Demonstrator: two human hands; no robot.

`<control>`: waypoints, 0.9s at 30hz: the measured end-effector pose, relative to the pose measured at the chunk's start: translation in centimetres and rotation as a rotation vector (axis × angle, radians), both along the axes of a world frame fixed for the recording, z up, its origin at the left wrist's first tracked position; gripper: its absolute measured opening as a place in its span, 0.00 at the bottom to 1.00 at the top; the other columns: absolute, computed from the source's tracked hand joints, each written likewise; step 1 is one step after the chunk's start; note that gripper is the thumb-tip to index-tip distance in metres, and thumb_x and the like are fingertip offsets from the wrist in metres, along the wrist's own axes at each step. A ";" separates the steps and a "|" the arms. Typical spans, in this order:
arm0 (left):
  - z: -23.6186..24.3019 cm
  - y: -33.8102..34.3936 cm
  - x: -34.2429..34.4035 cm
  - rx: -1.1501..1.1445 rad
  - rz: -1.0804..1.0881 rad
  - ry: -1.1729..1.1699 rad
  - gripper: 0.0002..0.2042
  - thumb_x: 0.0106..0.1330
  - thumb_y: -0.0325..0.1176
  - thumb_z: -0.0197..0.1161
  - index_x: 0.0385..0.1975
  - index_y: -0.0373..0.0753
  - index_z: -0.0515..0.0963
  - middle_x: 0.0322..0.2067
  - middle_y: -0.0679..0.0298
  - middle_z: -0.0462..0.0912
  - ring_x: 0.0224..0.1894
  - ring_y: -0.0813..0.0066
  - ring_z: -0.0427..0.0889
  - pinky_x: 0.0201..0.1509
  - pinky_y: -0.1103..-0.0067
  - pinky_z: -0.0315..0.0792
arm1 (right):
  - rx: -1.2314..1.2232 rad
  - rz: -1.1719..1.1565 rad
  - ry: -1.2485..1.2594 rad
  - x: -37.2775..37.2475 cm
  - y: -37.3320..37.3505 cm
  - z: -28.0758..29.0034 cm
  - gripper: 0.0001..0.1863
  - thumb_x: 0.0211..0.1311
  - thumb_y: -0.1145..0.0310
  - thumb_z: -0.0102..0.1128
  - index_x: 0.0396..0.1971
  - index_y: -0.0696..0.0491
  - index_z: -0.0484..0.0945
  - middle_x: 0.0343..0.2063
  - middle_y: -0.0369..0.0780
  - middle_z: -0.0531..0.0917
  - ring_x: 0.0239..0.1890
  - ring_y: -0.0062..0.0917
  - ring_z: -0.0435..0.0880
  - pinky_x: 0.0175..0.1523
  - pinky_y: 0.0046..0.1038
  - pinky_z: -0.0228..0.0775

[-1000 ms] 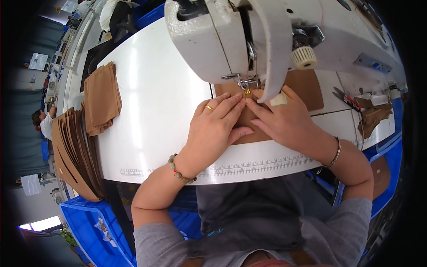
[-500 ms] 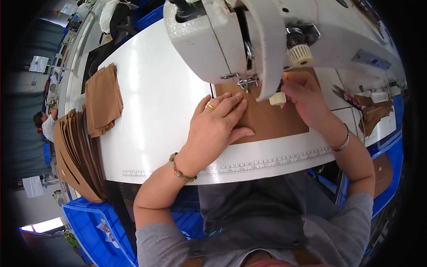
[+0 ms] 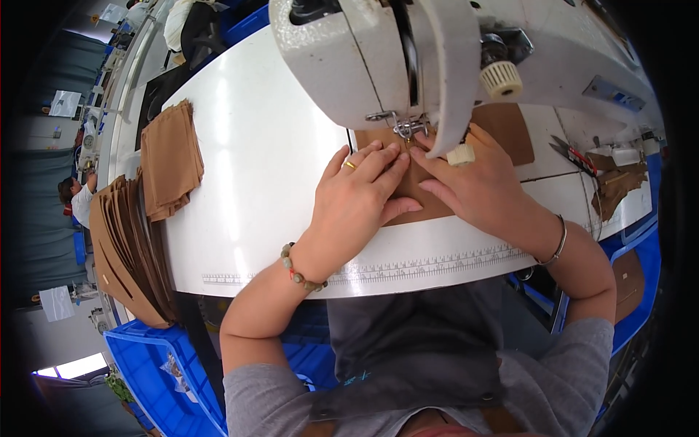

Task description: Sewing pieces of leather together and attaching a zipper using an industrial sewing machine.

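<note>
My left hand (image 3: 360,189) lies open on a brown sheet of material (image 3: 510,131), fingertips just left of the metal presser foot (image 3: 409,130) of a white sewing machine (image 3: 335,65). My right hand (image 3: 484,189) also rests open on the sheet, index finger pointing in at the foot and thumb lower down. The needle area is small and partly hidden by fingers and the machine's curved guard (image 3: 451,87). A cream cylindrical part (image 3: 460,154) sits by my right fingers. Both hands press flat.
Brown stacks (image 3: 169,156) and long cut pieces (image 3: 127,247) lie left on the white table (image 3: 247,182). Red-handled scissors (image 3: 575,156) and scraps (image 3: 615,189) lie right. Blue bins (image 3: 160,371) stand below both sides. A co-worker (image 3: 80,197) is far left.
Half a second ago my right hand was raised and curled by the machine's guard; it has come back down flat onto the sheet beside my left hand, which stays nearly in place.
</note>
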State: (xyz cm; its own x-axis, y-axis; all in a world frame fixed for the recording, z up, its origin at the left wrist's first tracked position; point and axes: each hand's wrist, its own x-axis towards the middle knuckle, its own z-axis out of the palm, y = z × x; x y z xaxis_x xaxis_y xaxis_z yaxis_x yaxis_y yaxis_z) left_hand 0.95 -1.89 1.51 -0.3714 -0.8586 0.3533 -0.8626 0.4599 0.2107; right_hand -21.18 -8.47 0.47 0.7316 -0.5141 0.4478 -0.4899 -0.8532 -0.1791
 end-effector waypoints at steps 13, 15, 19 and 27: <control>-0.4 -1.3 0.4 -0.011 0.026 -0.005 0.28 0.57 0.50 0.76 0.54 0.39 0.87 0.54 0.62 0.87 0.59 0.63 0.84 0.64 0.67 0.75 | -0.018 -0.014 0.010 0.1 -1.0 -0.6 0.16 0.59 0.59 0.74 0.40 0.55 0.88 0.42 0.42 0.86 0.59 0.38 0.80 0.71 0.44 0.68; -0.4 -1.4 0.4 -0.010 0.025 0.012 0.28 0.57 0.50 0.76 0.55 0.39 0.87 0.53 0.62 0.87 0.58 0.62 0.84 0.64 0.67 0.75 | -0.005 -0.011 0.006 0.1 -1.1 -0.7 0.17 0.59 0.59 0.73 0.41 0.57 0.88 0.42 0.42 0.86 0.59 0.38 0.80 0.71 0.44 0.67; -0.3 -1.4 0.5 -0.025 0.029 0.004 0.28 0.57 0.51 0.75 0.55 0.40 0.87 0.53 0.62 0.87 0.57 0.61 0.84 0.63 0.67 0.75 | 0.005 -0.008 0.017 0.1 -1.1 -0.7 0.18 0.59 0.59 0.74 0.43 0.57 0.88 0.42 0.43 0.86 0.59 0.38 0.80 0.72 0.45 0.67; -0.6 -1.1 0.6 0.071 0.026 -0.016 0.29 0.63 0.54 0.68 0.59 0.42 0.83 0.59 0.60 0.83 0.66 0.58 0.80 0.69 0.55 0.70 | 0.027 0.013 -0.017 0.1 -1.2 -0.9 0.20 0.58 0.60 0.75 0.47 0.56 0.88 0.39 0.43 0.86 0.57 0.39 0.81 0.72 0.46 0.67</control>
State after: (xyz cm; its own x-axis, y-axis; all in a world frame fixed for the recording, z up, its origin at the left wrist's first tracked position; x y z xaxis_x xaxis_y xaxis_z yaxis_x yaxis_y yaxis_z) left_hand 1.57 -3.04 0.94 -0.3542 -0.8905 0.2855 -0.8776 0.4220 0.2276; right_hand -21.12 -9.65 -0.40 0.7308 -0.5166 0.4461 -0.4756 -0.8542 -0.2101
